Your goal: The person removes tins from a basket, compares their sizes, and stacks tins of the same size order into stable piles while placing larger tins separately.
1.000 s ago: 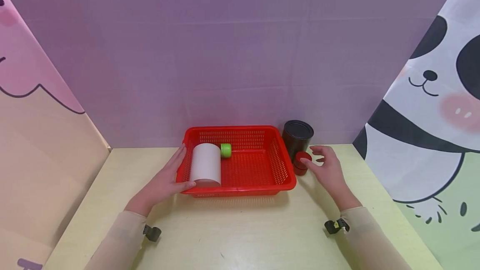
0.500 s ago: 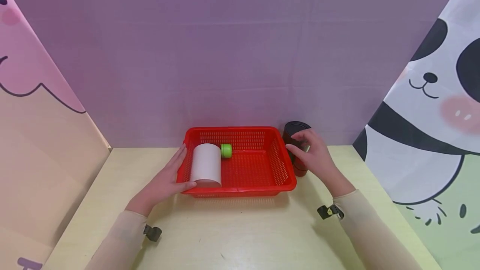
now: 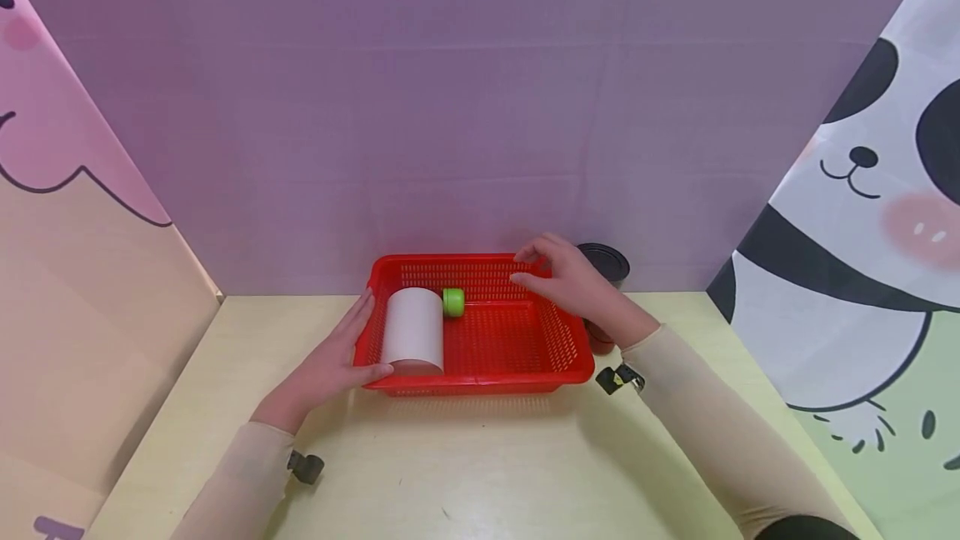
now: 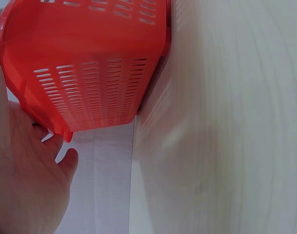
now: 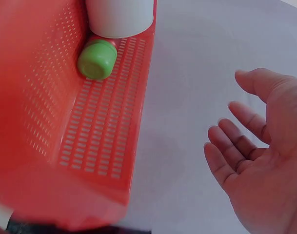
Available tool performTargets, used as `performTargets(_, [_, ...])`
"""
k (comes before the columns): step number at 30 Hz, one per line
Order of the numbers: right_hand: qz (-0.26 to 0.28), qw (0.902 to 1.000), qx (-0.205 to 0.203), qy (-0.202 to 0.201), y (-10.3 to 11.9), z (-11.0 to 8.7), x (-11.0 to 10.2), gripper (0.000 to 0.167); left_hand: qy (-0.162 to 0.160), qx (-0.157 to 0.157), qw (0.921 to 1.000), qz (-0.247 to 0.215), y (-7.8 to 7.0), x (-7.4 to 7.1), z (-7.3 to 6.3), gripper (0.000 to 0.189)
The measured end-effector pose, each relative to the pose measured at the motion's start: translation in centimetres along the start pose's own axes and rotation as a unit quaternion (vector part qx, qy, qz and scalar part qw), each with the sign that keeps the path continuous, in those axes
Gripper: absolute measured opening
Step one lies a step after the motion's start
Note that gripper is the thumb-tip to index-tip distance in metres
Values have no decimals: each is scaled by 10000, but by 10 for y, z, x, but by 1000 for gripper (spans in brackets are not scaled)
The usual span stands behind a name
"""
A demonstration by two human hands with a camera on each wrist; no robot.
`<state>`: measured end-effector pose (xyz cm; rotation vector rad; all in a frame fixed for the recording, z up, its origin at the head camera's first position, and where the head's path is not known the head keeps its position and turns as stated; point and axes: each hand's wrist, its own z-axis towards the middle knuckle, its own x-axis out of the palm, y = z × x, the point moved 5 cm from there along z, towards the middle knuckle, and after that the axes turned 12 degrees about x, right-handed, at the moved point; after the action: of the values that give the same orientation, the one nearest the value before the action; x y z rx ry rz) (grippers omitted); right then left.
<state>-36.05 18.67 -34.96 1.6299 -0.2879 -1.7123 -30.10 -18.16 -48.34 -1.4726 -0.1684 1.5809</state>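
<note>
A red plastic basket (image 3: pixel 495 378) with slotted walls stands on the table. Inside it, at the left, lies a white cylinder (image 3: pixel 414 327), and beside that a small object with a green cap (image 3: pixel 453 302); the rest of the capped object is hidden. My left hand (image 3: pixel 330 365) rests along the basket's left rim, thumb on the front corner, fingers extended. Above the basket's right part hovers my right hand (image 3: pixel 573 277), holding nothing, its fingers loosely bent. In the right wrist view the green cap (image 5: pixel 97 59) shows at the basket's inner wall.
Right of the basket stands a dark canister (image 3: pixel 606 262) with a black lid, partly behind my right arm. A small dark red container (image 3: pixel 598 340) sits in front of it, mostly hidden by the forearm. A purple backdrop (image 3: pixel 465 107) closes off the rear.
My right hand has moved left from beside the red container, past the canister, to over the basket. The left hand and the basket have stayed put.
</note>
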Motion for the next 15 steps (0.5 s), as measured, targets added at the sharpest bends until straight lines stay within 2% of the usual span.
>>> performTargets(9, [-71,9996,111,234,9,30,21,28,25,-12,10000,46,-1,0,0,129])
performTargets(15, [24,9994,-89,341,16,44,33,26,-1,62,9999,111,-2,-1,-1,128])
